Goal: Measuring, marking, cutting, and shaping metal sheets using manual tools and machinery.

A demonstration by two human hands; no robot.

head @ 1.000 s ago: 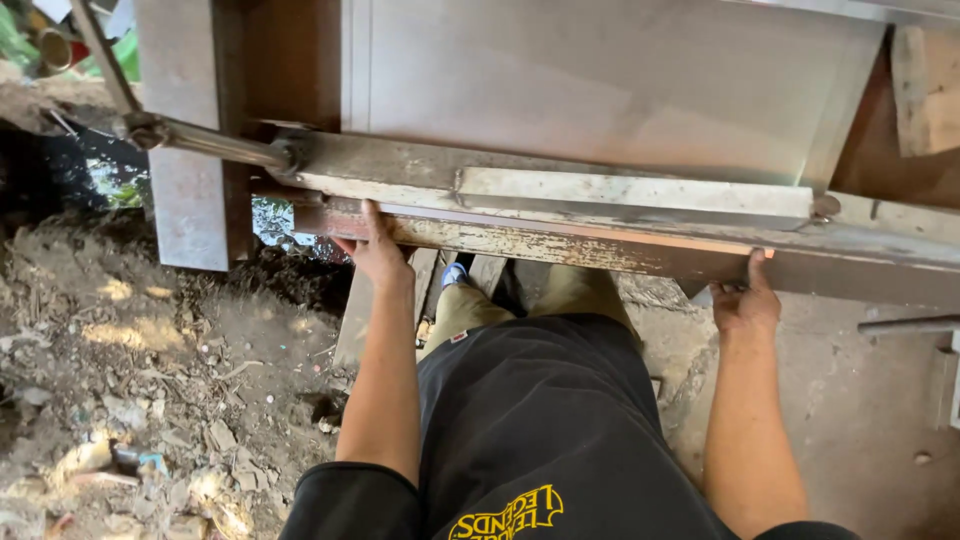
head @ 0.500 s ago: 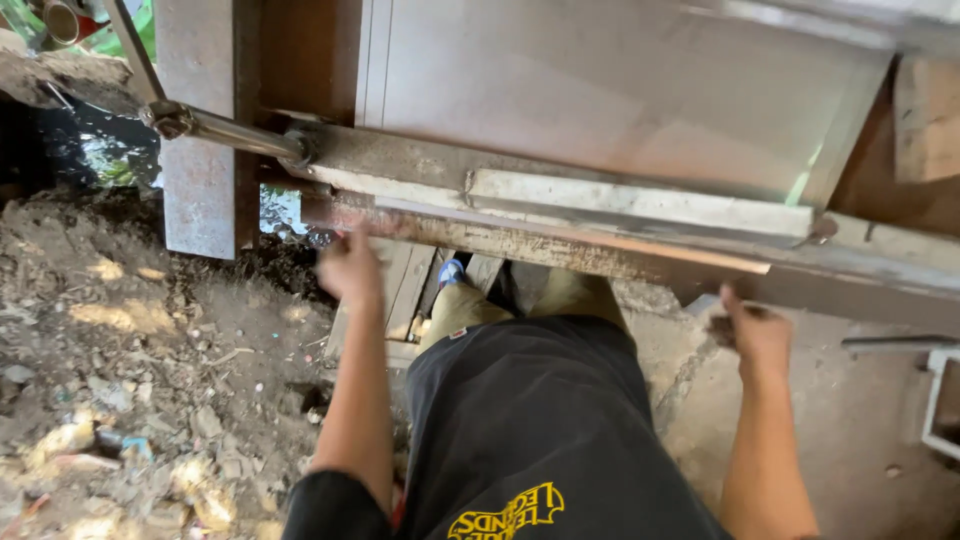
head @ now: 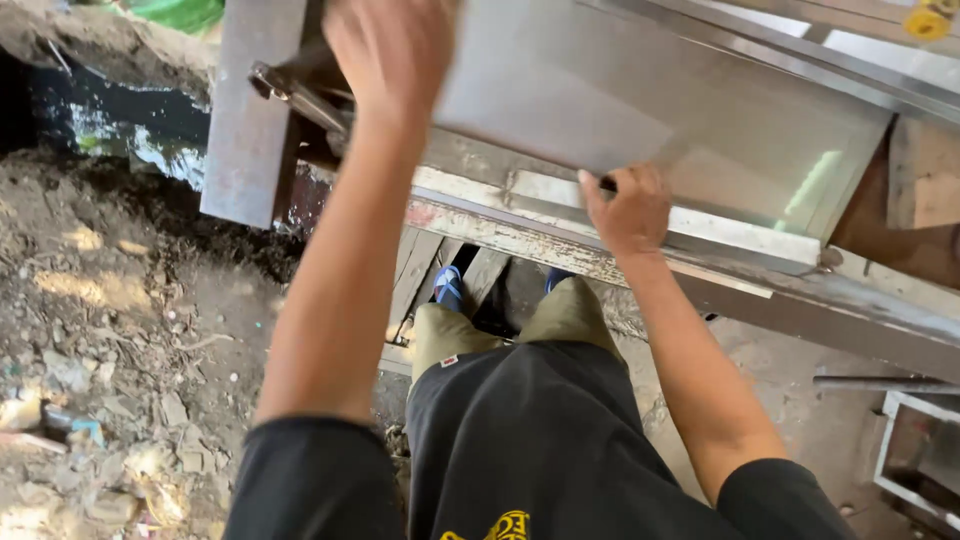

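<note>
Metal sheet [head: 640,110]: grey, flat, lying tilted across the far half of the head view, its near edge resting above a worn, paint-flaked steel beam [head: 520,235] that runs from centre left to right.

Right hand [head: 628,208]: fingers curled shut around the near edge of the metal sheet, thumb side uppermost, knuckles toward the camera.

Left hand [head: 392,48]: raised at the far left corner of the metal sheet, blurred; back of the hand faces the camera, fingers bent over the sheet's edge. Whether it grips or merely touches cannot be told.

Surface: bare earth [head: 110,330] at left, strewn with stones and scraps; concrete floor [head: 800,420] at right. Dark wet hollow [head: 120,130] at far left.

Surroundings: upright grey steel plate [head: 250,120] left of the sheet, with a rod [head: 295,92] crossing it. Wooden planks [head: 440,270] under the beam, beneath the person's feet in blue sandals [head: 448,285]. Olive trousers [head: 500,325] and black shirt [head: 540,450] fill the near centre. Metal frame [head: 915,450] at the near right edge.
</note>
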